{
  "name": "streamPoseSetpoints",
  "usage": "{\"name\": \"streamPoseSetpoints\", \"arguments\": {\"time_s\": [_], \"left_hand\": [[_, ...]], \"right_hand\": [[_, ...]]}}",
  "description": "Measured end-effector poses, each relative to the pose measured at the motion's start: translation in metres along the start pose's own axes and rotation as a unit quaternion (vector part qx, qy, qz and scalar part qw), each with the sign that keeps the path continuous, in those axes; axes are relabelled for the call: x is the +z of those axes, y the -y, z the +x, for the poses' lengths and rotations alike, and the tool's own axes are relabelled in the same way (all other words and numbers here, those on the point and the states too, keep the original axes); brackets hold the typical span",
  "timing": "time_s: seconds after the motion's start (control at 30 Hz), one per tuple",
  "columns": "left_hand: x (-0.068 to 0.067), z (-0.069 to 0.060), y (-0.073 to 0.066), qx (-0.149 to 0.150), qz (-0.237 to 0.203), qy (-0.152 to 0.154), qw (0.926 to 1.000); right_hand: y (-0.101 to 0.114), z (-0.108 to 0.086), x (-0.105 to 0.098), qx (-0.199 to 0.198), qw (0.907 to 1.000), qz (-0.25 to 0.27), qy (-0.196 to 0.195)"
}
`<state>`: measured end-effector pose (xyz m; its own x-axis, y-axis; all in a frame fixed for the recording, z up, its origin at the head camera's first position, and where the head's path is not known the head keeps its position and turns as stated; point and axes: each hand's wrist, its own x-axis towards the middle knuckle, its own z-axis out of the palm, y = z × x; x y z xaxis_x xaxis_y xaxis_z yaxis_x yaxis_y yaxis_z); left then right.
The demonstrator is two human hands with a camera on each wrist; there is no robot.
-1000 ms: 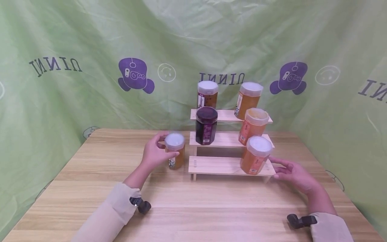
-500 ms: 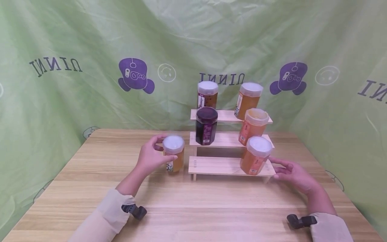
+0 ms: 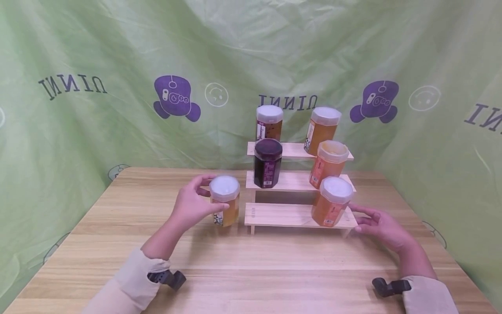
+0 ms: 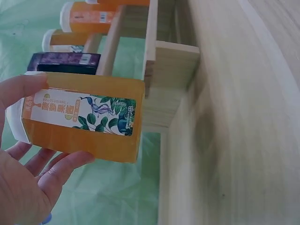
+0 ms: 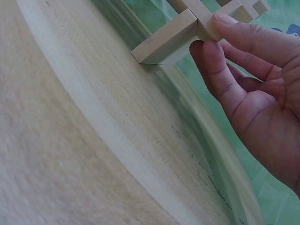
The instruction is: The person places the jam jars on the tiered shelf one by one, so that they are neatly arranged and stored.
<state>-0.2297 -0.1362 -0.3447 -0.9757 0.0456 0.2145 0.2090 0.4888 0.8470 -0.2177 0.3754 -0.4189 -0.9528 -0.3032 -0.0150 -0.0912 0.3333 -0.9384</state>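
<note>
In my left hand (image 3: 189, 203) is an eight-sided jar of amber preserve (image 3: 232, 210) with a whitish lid. The left wrist view shows thumb and fingers around the lid end of this jar (image 4: 84, 119), whose label has leaves on it; it is held above the table, just left of the rack. My right hand (image 3: 386, 230) pinches the right end of the lowest step of a three-step wooden display rack (image 3: 280, 213). Up close, the thumb of that hand (image 5: 255, 79) lies on the rack's edge (image 5: 168, 40), with curled fingers beneath.
On the lowest step stands an orange jar (image 3: 327, 211) at the right. The middle step bears a dark purple jar (image 3: 266, 172) and another orange jar (image 3: 323, 170). Two jars, a brownish one (image 3: 273, 128) and an amber one (image 3: 322, 133), stand on top. A green curtain (image 3: 129, 131) hangs behind.
My left hand has drawn the amber jar slightly toward me and to the left. The right hand and the rack have stayed still.
</note>
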Motion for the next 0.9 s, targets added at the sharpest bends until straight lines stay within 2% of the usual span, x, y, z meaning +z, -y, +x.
{"name": "streamPoseSetpoints", "arguments": {"time_s": [0.23, 0.53, 0.73, 0.9], "left_hand": [[-0.002, -0.002, -0.013, 0.013, -0.019, 0.005, 0.9997], [0.004, -0.003, -0.029, 0.037, -0.036, 0.021, 0.9984], [0.011, -0.004, -0.040, 0.037, -0.044, 0.035, 0.9978], [0.022, -0.003, -0.046, 0.041, -0.040, 0.047, 0.9972]], "right_hand": [[0.001, 0.001, -0.001, -0.001, 1.0000, 0.003, 0.003], [0.001, 0.000, -0.001, -0.010, 0.9999, 0.007, 0.011], [0.000, 0.000, 0.000, -0.009, 0.9998, 0.014, 0.005], [0.001, -0.001, 0.000, -0.013, 0.9998, 0.013, 0.005]]}}
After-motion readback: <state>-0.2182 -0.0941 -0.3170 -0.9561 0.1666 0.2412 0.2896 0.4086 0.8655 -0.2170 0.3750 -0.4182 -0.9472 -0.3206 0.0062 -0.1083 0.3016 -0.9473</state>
